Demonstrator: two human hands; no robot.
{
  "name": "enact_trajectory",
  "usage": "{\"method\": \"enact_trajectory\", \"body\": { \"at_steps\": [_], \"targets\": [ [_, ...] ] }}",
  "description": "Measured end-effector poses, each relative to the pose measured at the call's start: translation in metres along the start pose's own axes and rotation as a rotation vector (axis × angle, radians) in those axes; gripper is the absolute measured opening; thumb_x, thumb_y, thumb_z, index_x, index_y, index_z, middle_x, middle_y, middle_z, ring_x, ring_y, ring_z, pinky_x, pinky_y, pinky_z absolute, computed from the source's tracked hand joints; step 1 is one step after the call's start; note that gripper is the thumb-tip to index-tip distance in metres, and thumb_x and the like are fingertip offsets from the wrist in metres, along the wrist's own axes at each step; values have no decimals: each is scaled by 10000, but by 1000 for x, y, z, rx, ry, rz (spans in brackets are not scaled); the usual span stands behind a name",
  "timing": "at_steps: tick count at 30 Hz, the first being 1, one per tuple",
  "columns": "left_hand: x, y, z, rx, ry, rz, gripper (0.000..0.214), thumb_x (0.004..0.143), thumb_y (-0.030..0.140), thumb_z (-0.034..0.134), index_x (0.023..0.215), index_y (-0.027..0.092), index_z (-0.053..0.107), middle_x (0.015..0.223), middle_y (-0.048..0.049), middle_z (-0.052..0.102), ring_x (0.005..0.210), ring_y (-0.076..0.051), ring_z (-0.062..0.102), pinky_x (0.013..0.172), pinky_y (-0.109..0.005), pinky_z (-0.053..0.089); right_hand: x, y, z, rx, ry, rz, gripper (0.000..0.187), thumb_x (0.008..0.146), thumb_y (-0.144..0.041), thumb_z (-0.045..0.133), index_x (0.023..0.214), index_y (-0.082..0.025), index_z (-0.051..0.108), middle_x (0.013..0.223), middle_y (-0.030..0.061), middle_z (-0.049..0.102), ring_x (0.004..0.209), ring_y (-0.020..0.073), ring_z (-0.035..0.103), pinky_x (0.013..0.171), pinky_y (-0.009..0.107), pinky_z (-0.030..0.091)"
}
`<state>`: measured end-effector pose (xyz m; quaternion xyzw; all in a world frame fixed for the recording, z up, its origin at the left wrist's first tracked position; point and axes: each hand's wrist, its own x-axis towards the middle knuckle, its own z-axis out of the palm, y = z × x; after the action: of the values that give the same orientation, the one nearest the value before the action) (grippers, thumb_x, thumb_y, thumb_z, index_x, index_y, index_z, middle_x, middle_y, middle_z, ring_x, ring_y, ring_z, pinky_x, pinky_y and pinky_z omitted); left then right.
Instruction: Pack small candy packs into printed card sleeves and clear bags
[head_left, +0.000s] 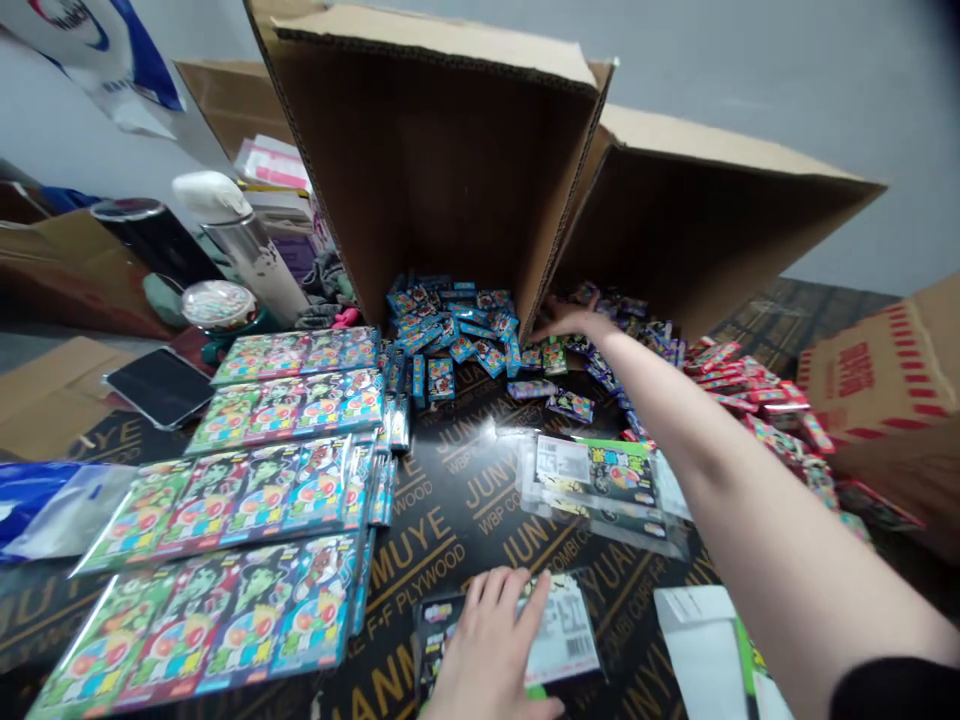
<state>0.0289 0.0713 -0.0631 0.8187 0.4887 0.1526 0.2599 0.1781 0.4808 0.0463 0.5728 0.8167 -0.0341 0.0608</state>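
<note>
My left hand [495, 640] lies with its fingers spread over a flat, clear-wrapped card pack [566, 635] with a barcode, at the near edge of the view. My right hand [570, 318] reaches to the mouth of the right-hand cardboard box [720, 190], its fingers apart above small purple packets [622, 375]. Whether its fingertips touch a packet is hard to see. Between my hands lie overlapping black-and-green card packs [592, 475] in clear wrap. Small blue packets [457, 325] spill from the left cardboard box [450, 150].
Stacks of colourful wrapped sets [247, 585] fill the left side. Behind them stand a white-capped bottle [240, 240], a black tumbler [157, 240] and a phone [159, 387]. Red packets [780, 400] lie in a heap on the right, near a red-striped carton [877, 370].
</note>
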Motion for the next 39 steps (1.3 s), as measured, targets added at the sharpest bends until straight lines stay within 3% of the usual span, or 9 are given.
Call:
{"method": "enact_trajectory", "body": {
  "at_steps": [4,10,12,17,23,29,32,34,39],
  "targets": [
    [-2,8,-12,-75,-15,-79,903,565,551,678,1347,282,315,1254,-81,457,1131,-295,380,970,-450,299,-33,-16,24,60,-22,-100,895,543,-448,734,1324,-197,375,1201,138,563,1152,382,445,956,554,274],
    [-3,16,-19,-84,-17,-80,936,514,492,728,1337,284,333,1251,-77,448,1121,-295,364,970,-451,290,-102,-16,34,159,-47,-280,389,710,-236,610,1099,-212,598,876,21,695,827,206,632,811,315,449],
    [-3,16,-20,-80,-5,-68,930,512,476,734,1331,273,342,1246,-77,451,1117,-295,364,966,-448,293,-121,-14,38,191,-19,-317,296,734,-252,593,1022,-204,640,950,30,683,876,202,621,804,288,451],
    [-4,17,-19,-48,7,-48,935,504,464,738,1327,265,342,1248,-84,445,1114,-295,372,955,-453,304,-146,-32,62,232,153,-289,656,672,-364,666,1260,-153,464,1221,129,544,1171,297,436,968,447,309],
    [-8,20,-24,-44,74,-2,902,467,471,753,1272,229,429,1168,-93,496,1060,-288,419,926,-451,333,-176,-57,68,289,234,-303,551,684,-202,635,1216,-160,498,1100,131,613,1070,291,515,973,524,238],
    [-7,31,-60,-552,520,-257,661,661,451,645,1229,150,491,1015,-94,580,936,-228,527,850,-369,399,-295,-55,37,596,138,-508,479,724,-203,639,1186,-229,516,1169,66,577,1101,212,509,944,386,375],
    [-5,47,-65,-986,206,-342,428,639,388,689,962,109,658,802,-59,642,699,-168,565,672,-286,430,-354,-61,27,707,-73,-669,491,756,-185,615,1221,-281,493,1230,47,529,1156,205,468,975,385,369],
    [-6,58,-60,-1177,12,-364,279,627,361,706,721,100,680,645,-28,627,572,-123,533,584,-241,402,-382,-64,27,702,-63,-627,530,779,-175,584,1270,-318,442,1325,42,438,1234,221,387,1022,419,318],
    [-14,80,-40,-1348,175,-502,269,634,360,713,679,98,668,636,-23,646,548,-102,536,565,-210,390,-416,-70,60,799,199,-379,914,679,-372,690,1403,-297,137,1441,66,240,1316,260,239,1070,463,236]
  ]
}}
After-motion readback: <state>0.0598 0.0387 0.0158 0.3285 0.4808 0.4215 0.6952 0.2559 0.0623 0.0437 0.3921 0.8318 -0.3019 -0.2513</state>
